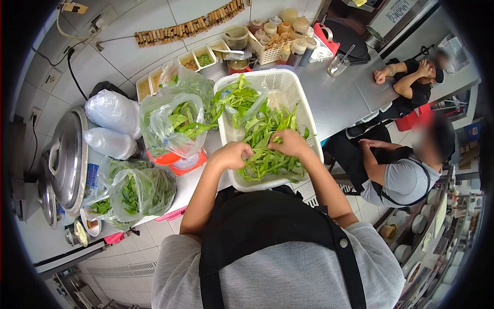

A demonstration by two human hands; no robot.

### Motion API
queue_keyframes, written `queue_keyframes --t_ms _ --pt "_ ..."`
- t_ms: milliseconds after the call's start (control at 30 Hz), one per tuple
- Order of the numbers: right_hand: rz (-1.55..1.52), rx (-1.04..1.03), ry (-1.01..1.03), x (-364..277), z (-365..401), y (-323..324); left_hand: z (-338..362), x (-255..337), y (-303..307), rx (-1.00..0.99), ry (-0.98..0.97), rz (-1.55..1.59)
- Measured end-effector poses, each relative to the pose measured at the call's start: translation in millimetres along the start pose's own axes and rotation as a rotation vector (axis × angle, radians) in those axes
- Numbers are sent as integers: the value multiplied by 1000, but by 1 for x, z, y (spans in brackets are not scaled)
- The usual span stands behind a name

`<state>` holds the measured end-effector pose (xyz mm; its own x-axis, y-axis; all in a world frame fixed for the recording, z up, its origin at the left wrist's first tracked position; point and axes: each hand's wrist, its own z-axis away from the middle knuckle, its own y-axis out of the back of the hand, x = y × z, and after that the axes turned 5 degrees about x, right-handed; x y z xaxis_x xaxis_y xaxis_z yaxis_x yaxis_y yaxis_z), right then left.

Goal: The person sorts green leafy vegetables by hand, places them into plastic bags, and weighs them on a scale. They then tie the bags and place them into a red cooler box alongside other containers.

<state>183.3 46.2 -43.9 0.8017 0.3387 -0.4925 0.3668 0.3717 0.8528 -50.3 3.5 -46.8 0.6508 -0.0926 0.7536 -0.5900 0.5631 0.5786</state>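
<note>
A white plastic basket (311, 118) stands in front of me on the metal counter, partly filled with leafy greens (265, 162). Over its left near side, my left hand (234, 154) is closed, its curled fingertips pinching at the greens. My right hand (290, 143) is also closed, a short way to the right, with green leaves and stems between its fingers. At the basket's far left corner lies a clear plastic bag (257, 105) among the leaves.
Left of the basket are open bags of greens (170, 123), an orange-red scale (188, 164), another bag of greens (139, 193) and filled white bags (110, 113). Behind stand condiment tubs (204, 57) and squeeze bottles (298, 46). Two people sit at right, one in grey (406, 172).
</note>
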Motion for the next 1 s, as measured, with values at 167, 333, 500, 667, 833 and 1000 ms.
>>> queue_keyframes --t_ms 167,333,500,667,833,1000 --pt "204 -66 -35 0 5 -14 -21 15 -12 368 -275 -89" --pt "-368 6 -24 -2 16 41 -30 45 -1 456 -311 211" --pt "-593 262 39 4 19 60 -38 60 11 431 -173 610" --pt "-510 733 -155 -20 32 88 -42 53 8 452 -213 793" --pt "-455 487 177 -46 49 96 -39 56 6 409 -183 916" --pt "-143 438 126 -46 46 77 -33 60 7 390 -146 1023"
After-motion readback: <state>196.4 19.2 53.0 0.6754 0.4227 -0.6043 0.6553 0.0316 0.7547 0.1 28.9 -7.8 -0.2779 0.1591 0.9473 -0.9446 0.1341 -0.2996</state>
